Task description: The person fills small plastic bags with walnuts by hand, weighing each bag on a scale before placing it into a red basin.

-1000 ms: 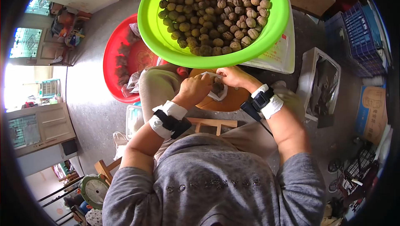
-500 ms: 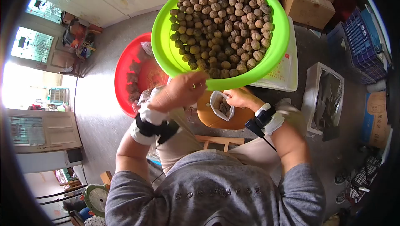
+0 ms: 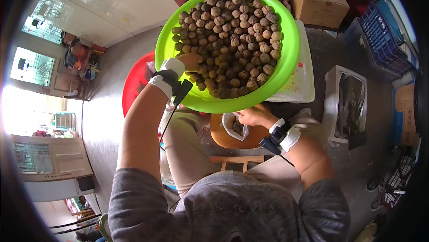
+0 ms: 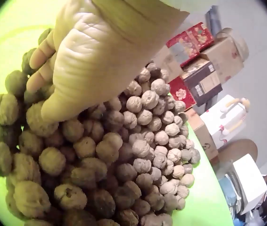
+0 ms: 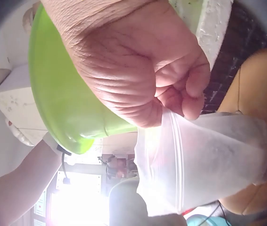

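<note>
A lime-green basin (image 3: 292, 47) holds a heap of walnuts (image 3: 241, 41). Reaching over its near left rim, my left hand (image 3: 191, 61) is down among the nuts. The left wrist view has its thumb overlapping one walnut (image 4: 41, 118), with bent fingers (image 4: 41, 77) just above; I cannot tell whether they grip a nut. My right hand (image 3: 254, 116) pinches the rim of a translucent zip bag (image 5: 209, 160) below the basin. Seen from above, the bag's mouth gapes and several walnuts (image 3: 236, 126) lie inside. Under the bag is an orange-brown padded seat (image 3: 219, 135).
The basin sits over a white box (image 3: 304, 81). A red basin (image 3: 132, 81) stands on the floor at left. To the right are a white crate (image 3: 328, 108) with dark plastic inside and a blue basket (image 3: 380, 32). Cardboard boxes (image 3: 324, 10) are stacked at the back.
My left hand has left the bag's mouth and swung up and over the rim into the walnuts. The right hand has stayed at the bag. The head view has shifted.
</note>
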Demonstrator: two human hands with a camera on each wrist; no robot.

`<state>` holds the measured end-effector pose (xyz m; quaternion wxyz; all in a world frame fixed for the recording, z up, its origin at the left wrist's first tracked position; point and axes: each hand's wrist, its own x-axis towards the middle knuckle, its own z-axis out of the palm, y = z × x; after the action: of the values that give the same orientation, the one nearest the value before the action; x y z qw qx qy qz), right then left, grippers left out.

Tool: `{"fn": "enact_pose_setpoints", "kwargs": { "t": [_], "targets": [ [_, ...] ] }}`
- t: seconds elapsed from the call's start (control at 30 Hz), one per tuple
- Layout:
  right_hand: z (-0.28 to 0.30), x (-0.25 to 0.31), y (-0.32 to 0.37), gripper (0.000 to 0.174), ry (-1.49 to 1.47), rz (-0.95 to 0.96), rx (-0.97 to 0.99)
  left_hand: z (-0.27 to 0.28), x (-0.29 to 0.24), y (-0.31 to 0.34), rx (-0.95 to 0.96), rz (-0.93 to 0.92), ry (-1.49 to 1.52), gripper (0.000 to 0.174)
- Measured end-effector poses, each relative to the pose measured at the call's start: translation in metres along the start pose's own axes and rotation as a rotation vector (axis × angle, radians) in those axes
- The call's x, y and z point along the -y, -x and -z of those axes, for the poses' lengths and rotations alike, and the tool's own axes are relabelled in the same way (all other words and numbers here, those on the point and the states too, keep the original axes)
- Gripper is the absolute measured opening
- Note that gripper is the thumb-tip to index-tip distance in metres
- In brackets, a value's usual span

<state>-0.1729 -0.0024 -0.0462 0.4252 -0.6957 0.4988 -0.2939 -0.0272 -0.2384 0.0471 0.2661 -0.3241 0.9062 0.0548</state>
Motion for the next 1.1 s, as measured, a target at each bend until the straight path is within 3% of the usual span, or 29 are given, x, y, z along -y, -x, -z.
{"fn": "enact_pose_setpoints", "kwargs": {
  "t": [0.03, 0.27, 0.5, 0.6, 0.7, 0.83, 0.87, 0.93, 0.97, 1.0, 1.1],
  "targets": [
    [-0.004, -0.002, -0.001, 0.014, -0.078, 0.055, -0.066, -0.003, 0.005, -0.004, -0.022, -0.129, 0.026, 0.034],
    [0.009, 0.01, 0.003, 0.008, -0.085, 0.034, -0.104, -0.002, -0.008, -0.014, 0.103, -0.012, 0.008, 0.036],
    [0.005, 0.005, 0.005, 0.008, -0.057, 0.101, -0.169, -0.002, -0.007, -0.007, -0.024, -0.094, 0.048, 0.032],
    [0.002, 0.001, 0.003, 0.011, -0.027, 0.08, -0.156, 0.002, -0.001, 0.002, -0.044, -0.103, 0.195, 0.025],
    [-0.004, -0.009, 0.0, 0.016, -0.056, 0.037, -0.089, 0.014, 0.0, 0.026, -0.161, -0.105, 0.592, 0.024],
    [0.001, -0.005, 0.001, 0.02, -0.002, -0.015, -0.007, 0.019, -0.024, 0.075, -0.211, -0.255, 1.303, 0.045],
    [0.003, -0.002, 0.001, 0.017, 0.01, -0.027, 0.007, 0.004, -0.018, 0.075, -0.116, -0.463, 1.447, 0.046],
    [0.004, 0.001, 0.001, 0.01, 0.034, -0.055, 0.035, 0.003, -0.052, 0.112, -0.208, -0.619, 1.537, 0.045],
    [0.003, -0.002, 0.001, 0.01, 0.142, -0.104, 0.05, 0.003, -0.068, 0.131, -0.174, -0.318, 1.575, 0.041],
    [0.003, -0.002, 0.0, 0.01, 0.142, -0.126, 0.059, -0.005, -0.076, 0.14, -0.143, -0.432, 1.606, 0.041],
    [0.0, -0.008, -0.002, 0.014, 0.209, -0.187, 0.104, -0.025, -0.101, 0.163, -0.053, -0.426, 1.718, 0.041]
  ]
}}
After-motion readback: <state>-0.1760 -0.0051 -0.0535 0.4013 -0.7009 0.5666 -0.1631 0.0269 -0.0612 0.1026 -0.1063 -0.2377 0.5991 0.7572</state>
